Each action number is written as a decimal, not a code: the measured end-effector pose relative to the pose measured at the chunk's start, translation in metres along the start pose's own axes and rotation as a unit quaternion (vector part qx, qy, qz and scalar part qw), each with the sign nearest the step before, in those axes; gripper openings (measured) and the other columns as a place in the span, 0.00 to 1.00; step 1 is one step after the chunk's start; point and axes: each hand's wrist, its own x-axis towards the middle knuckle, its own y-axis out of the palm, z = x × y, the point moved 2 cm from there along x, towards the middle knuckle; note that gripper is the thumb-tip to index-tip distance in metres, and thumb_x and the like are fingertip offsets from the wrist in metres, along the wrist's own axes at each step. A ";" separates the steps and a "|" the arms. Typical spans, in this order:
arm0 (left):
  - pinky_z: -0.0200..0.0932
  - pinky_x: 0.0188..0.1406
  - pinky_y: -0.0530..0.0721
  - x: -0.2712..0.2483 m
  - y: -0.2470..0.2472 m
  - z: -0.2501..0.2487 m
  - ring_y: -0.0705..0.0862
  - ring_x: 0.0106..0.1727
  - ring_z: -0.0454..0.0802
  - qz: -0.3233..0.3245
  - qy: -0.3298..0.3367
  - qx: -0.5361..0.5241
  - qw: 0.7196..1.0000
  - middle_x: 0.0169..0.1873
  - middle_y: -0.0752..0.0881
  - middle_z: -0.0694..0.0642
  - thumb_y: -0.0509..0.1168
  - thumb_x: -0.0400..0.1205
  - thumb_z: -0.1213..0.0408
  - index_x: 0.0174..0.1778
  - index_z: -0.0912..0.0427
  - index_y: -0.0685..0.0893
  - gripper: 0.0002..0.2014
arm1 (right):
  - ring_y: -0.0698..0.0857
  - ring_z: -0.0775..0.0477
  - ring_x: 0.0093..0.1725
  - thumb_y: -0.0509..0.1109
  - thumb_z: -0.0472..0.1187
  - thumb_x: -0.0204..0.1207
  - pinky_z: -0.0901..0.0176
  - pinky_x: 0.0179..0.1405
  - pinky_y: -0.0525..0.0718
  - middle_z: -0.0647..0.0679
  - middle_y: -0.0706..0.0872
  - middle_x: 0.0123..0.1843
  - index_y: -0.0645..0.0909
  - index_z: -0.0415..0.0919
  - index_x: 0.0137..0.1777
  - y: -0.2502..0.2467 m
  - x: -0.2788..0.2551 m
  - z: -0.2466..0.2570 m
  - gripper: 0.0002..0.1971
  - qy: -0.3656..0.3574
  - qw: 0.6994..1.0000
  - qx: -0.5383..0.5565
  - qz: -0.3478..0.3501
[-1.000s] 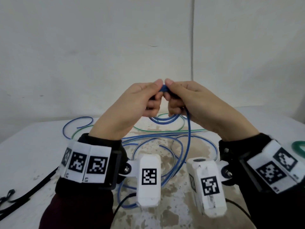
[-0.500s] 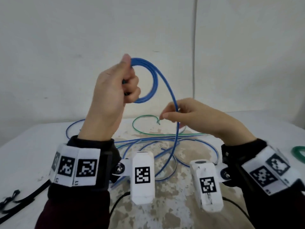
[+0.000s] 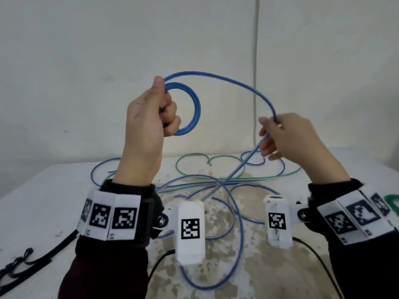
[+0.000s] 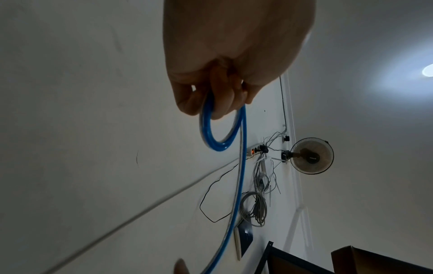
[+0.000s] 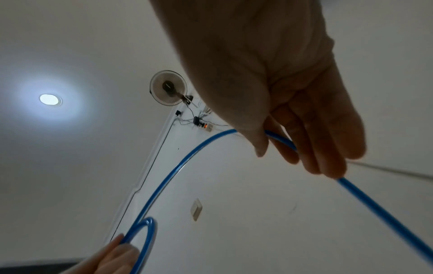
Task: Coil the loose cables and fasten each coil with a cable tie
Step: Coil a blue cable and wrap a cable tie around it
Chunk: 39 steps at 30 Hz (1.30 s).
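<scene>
Since the frame before, the right hand (image 3: pixel 289 134) has swung wide, drawing blue cable (image 3: pixel 226 79) out; its fingers (image 5: pixel 311 148) pinch it, while left hand (image 3: pixel 149 117) fingers clench the coil (image 3: pixel 190 108).

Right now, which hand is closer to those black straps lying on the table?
Left. The left hand is raised above the table's left half, where the black straps lie; the right hand is over the far side.

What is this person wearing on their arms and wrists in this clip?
Both hands, left and right, are bare. Dark maroon sleeves end in black cuffs. Each wrist carries a black band faced with white square-code marker panels, plus a white boxy camera unit bearing one marker, with thin black cables trailing off.
</scene>
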 end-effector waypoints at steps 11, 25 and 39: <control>0.40 0.25 0.52 0.002 -0.004 0.001 0.52 0.27 0.47 -0.014 0.016 0.001 1.000 0.29 0.55 0.52 0.51 0.89 0.59 0.31 0.53 0.57 0.19 | 0.81 0.56 0.37 0.59 0.40 0.84 0.42 0.45 0.87 0.56 0.81 0.37 0.78 0.41 0.56 -0.027 0.005 -0.002 0.08 -0.235 0.942 0.000 -0.238; 0.29 0.17 0.58 -0.005 0.016 0.031 0.57 0.18 0.39 0.186 -0.084 0.159 0.966 0.17 0.61 0.41 0.53 0.89 0.63 0.25 0.56 0.61 0.23 | 0.83 0.49 0.59 0.61 0.36 0.81 0.54 0.63 0.79 0.50 0.85 0.58 0.78 0.53 0.57 0.017 0.000 -0.007 0.12 -0.117 0.970 -0.098 0.186; 0.31 0.20 0.56 -0.010 0.021 0.022 0.54 0.21 0.42 0.219 -0.065 0.122 0.966 0.20 0.58 0.44 0.49 0.89 0.61 0.29 0.54 0.59 0.20 | 0.58 0.54 0.22 0.53 0.52 0.86 0.63 0.22 0.59 0.55 0.61 0.22 0.85 0.48 0.32 0.032 -0.033 0.038 0.25 -0.142 0.951 0.154 0.227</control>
